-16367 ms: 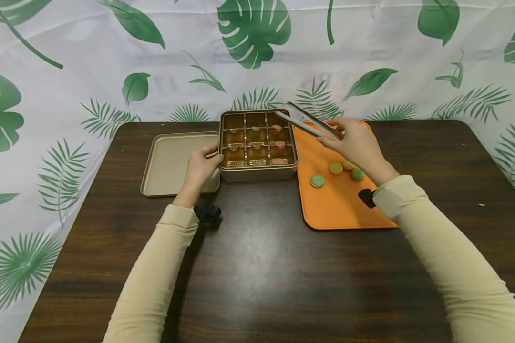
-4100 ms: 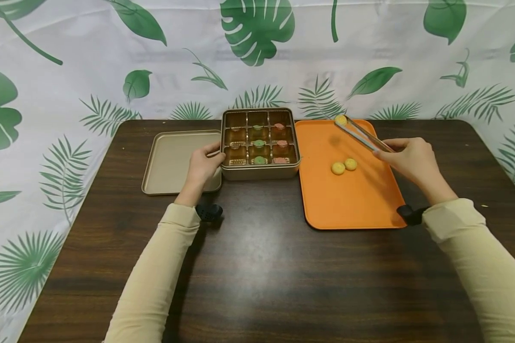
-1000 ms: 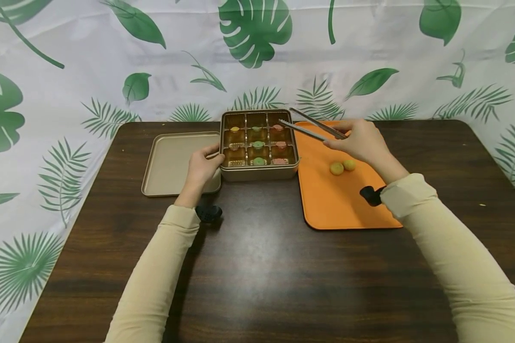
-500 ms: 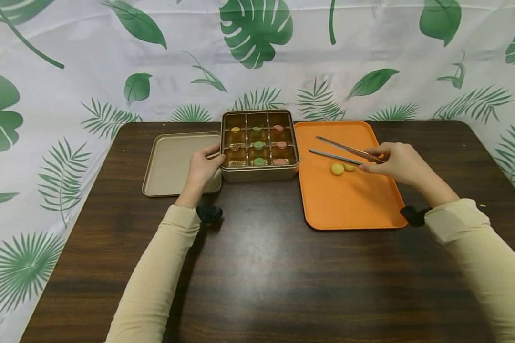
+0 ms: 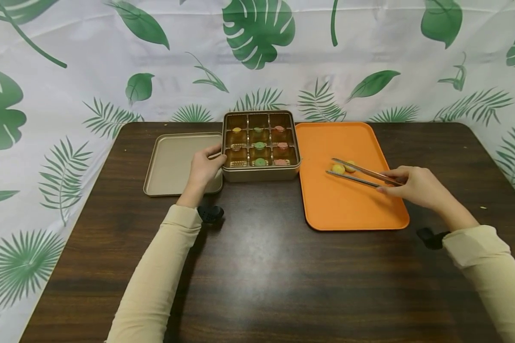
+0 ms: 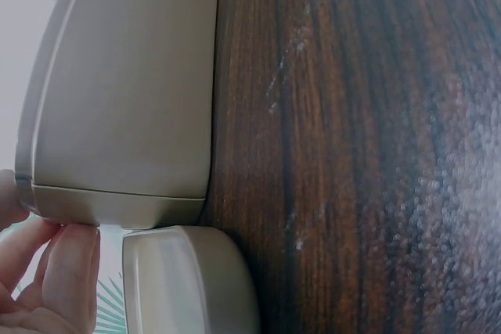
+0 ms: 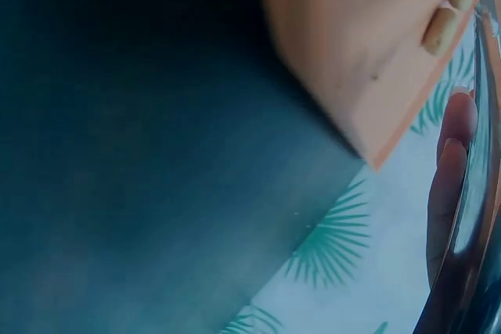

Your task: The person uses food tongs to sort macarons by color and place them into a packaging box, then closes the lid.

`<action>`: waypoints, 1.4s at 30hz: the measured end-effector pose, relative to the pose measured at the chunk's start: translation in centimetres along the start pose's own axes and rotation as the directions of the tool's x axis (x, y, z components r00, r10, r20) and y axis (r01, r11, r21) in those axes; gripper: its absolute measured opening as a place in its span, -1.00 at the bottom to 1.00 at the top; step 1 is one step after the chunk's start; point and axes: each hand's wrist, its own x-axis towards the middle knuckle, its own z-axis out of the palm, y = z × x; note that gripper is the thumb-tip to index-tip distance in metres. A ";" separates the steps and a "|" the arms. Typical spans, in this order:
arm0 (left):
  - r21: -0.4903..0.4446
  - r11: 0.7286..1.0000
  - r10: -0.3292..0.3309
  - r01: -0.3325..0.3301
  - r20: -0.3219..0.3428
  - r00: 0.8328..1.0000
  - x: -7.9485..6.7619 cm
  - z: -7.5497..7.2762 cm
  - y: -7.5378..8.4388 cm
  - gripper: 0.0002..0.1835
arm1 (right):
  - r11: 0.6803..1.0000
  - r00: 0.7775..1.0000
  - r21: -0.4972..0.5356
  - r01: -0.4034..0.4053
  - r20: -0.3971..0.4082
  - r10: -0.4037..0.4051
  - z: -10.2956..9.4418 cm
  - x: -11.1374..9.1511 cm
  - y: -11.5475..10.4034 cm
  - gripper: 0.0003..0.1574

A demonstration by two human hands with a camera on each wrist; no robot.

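My left hand [image 5: 205, 166] holds the left side of a gold tin box [image 5: 262, 175], thumb at the rim and fingers against the wall. Inside is a divided insert: three pink macarons [image 5: 281, 162] in the right column, three green macarons [image 5: 260, 162] in the middle, one yellow macaron [image 5: 237, 129] at the back left. My right hand [image 5: 425, 188] grips metal tongs [image 5: 354, 179] over an orange tray [image 5: 347, 207]. The spread tong arms reach around two yellow macarons [image 5: 338, 168] lying side by side on the tray.
A flat gold lid [image 5: 167, 166] lies left of the box, partly behind my left hand. The tray stands close against the box's right side. Behind the dark wooden table [image 5: 257, 267] hangs a white cloth [image 5: 176, 57] with green leaves.
A yellow macaron has gone from the tray into the box's back left, and green ones were added in the middle column. The tongs have swung from the box back to the tray's macarons.
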 end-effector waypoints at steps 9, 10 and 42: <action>0.011 1.000 -0.004 0.004 -0.002 1.000 -0.1 0.1 0.1 -0.50 | 1.000 0.999 -0.006 -0.019 -0.034 0.019 0.4 -0.5 1.0 -0.25; 0.012 1.000 -0.005 0.005 -0.001 1.000 -0.1 0.1 0.1 -0.50 | 1.000 0.999 -0.005 -0.019 -0.037 0.018 0.5 -0.5 1.0 -0.25; -0.013 1.000 -0.003 0.003 0.000 1.000 -0.2 0.1 0.2 -0.50 | 0.999 0.990 0.032 -0.018 -0.138 0.022 0.3 -0.3 0.4 -0.39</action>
